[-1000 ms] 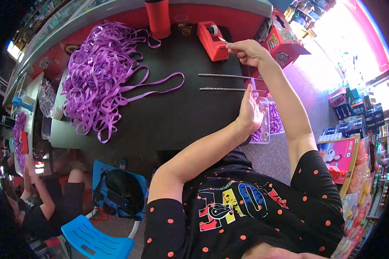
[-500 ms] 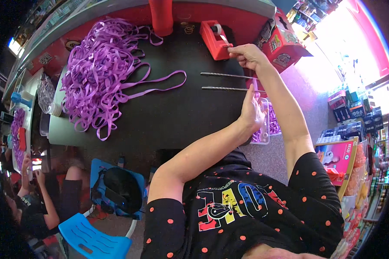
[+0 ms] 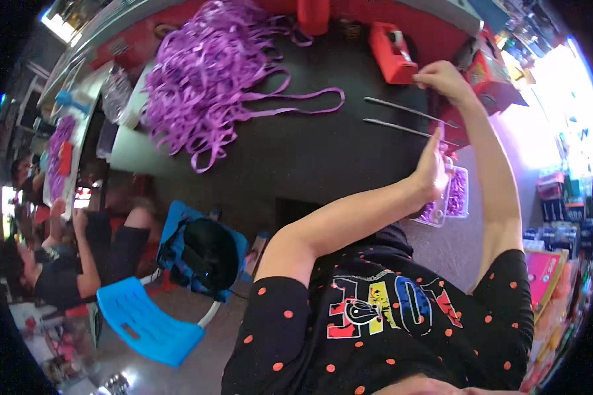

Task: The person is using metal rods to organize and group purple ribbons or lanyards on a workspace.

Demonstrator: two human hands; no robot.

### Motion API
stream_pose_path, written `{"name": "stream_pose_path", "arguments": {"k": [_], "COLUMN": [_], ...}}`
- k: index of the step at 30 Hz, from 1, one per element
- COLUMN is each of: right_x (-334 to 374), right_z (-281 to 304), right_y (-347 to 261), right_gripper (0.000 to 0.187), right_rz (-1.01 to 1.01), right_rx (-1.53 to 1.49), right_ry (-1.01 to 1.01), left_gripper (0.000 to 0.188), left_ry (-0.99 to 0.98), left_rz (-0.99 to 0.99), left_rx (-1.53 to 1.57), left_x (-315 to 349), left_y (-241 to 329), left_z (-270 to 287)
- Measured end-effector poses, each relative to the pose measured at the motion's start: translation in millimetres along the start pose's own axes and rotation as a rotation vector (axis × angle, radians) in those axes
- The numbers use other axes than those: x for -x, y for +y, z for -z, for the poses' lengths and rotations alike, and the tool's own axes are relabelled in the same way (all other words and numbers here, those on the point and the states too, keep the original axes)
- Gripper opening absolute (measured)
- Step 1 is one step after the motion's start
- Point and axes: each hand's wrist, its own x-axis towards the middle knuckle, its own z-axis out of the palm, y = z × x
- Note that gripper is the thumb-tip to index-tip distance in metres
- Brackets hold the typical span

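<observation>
Purple ribbon (image 3: 194, 85) saw, in the head view, heaped on the far left part of the black tabletop (image 3: 296, 145), with one long loop (image 3: 341, 99) drawn out rightward and aimed by its bend toward two twisted metal rods (image 3: 409, 110). Found both rods side by side, well clear of the heap and nearly parallel, with long axes running left to right and dipping slightly nearer the body at the right ends. Saw those right ends beside the table's right edge, with a short purple strip (image 3: 442, 131) set crosswise to them. Held the left hand (image 3: 431, 172) on edge at that strip, with fingers straight and pointing away from the body. Could not tell whether grasping the strip or only resting against it. Reached with the right hand (image 3: 447, 80) to the near end of a red tape dispenser (image 3: 389, 59), with thumb and fingertips bunched close there. Could not tell whether closed on any tape. Noted the dispenser's long axis slanting from far left to near right, toward those fingertips. Saw a clear plastic box (image 3: 468, 197) of purple pieces (image 3: 456, 194) just beyond the left hand, partly hidden.
</observation>
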Motion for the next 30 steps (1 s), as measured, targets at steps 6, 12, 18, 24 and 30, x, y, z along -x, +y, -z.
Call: {"name": "stream_pose_path", "arguments": {"k": [6,12,18,24,30], "right_x": [97.2,162.5,188.5,169.8,176.6], "right_z": [1.9,-21.7,-24.9,-29.5,-31.2], "right_y": [17.4,42.0,66.9,50.0,54.1], "right_gripper": [0.026,0.028,0.027,0.025,0.025], "right_rz": [-0.075,-0.035,0.006,-0.019,-0.037], "right_rx": [-0.278,-0.330,-0.291,-0.300,-0.196], "right_ry": [0.071,0.202,0.223,0.124,0.152], "left_gripper": [0.048,0.048,0.024,0.018,0.019], "left_ry": [-0.181,0.049,-0.064,0.011,-0.037], "left_rz": [0.010,-0.044,0.050,-0.029,-0.021], "left_rx": [0.087,-0.081,0.001,-0.102,-0.132], "left_x": [-6.7,8.8,-2.0,4.1,-1.9], "left_y": [8.0,16.8,-3.0,10.0,2.2], "left_z": [5.4,-1.1,12.8,11.9,15.0]}}
